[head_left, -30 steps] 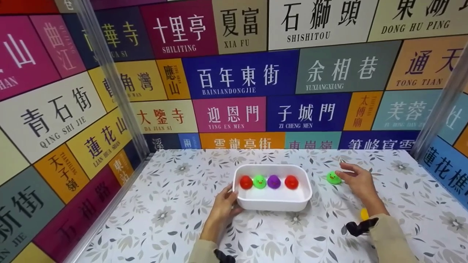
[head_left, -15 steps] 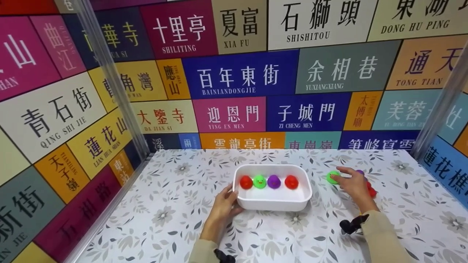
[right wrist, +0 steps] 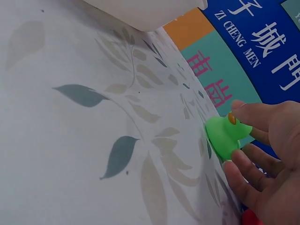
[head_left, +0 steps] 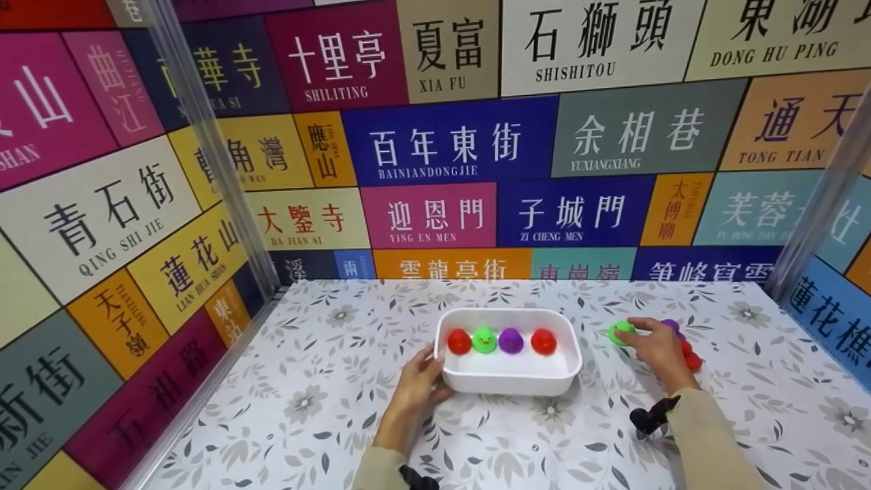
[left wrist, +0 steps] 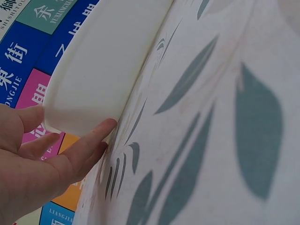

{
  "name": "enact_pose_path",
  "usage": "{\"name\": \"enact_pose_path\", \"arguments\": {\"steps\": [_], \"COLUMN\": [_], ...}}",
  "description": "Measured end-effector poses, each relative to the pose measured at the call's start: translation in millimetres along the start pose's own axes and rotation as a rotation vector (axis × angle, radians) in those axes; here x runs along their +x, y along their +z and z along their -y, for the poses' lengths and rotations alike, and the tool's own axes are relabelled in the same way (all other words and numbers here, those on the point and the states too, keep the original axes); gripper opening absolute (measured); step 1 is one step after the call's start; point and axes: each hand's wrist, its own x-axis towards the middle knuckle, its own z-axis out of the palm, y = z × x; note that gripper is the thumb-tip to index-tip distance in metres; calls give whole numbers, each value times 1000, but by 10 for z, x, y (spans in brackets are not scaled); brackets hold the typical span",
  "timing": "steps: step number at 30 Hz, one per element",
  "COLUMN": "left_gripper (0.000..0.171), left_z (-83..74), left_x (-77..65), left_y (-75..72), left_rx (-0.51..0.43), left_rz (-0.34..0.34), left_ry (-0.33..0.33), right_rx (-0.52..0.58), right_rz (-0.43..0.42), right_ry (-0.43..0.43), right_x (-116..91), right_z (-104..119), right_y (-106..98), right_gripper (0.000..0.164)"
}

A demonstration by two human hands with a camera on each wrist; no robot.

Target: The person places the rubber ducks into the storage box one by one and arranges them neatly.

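My left hand (head_left: 416, 384) holds the left end of a white plastic box (head_left: 507, 384); in the left wrist view one fingertip meets the rim and others lie along the wall near its base. A row of small rubber ducks sits inside: a red one (head_left: 459, 341), a green one (head_left: 484, 339), a purple one (head_left: 511, 340) and another red one (head_left: 544, 341). Right of the box, my right hand (head_left: 659, 346) has thumb and fingers around a green rubber duck (right wrist: 222, 136) on the table, apparently pinching it.
Partly hidden behind my right hand are a purple toy (head_left: 671, 325) and red toys (head_left: 693, 361). All stand on a table (head_left: 299, 408) with a leaf-patterned cover. Sign-printed walls (head_left: 449, 143) enclose the back and sides.
My right hand has moved left and closed in on the green duck, uncovering the purple and red toys behind it; a yellow toy seen earlier is now hidden. The left hand stays on the box.
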Motion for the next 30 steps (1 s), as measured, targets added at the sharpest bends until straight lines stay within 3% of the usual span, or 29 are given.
{"name": "enact_pose_path", "arguments": {"steps": [7,21,30], "left_gripper": [53,55,55], "left_z": [5,-13,0], "left_x": [-3,-11,-11], "left_y": [-19,0,1], "left_rx": [0,-41,-46], "left_rz": [25,18,7], "left_ry": [32,14,7], "right_rx": [18,27,19], "right_rz": [-33,-51,33], "right_ry": [0,27,-15], "right_x": [10,-19,-115], "right_z": [-11,53,261], "right_y": [38,31,-106], "right_gripper": [72,66,80]}}
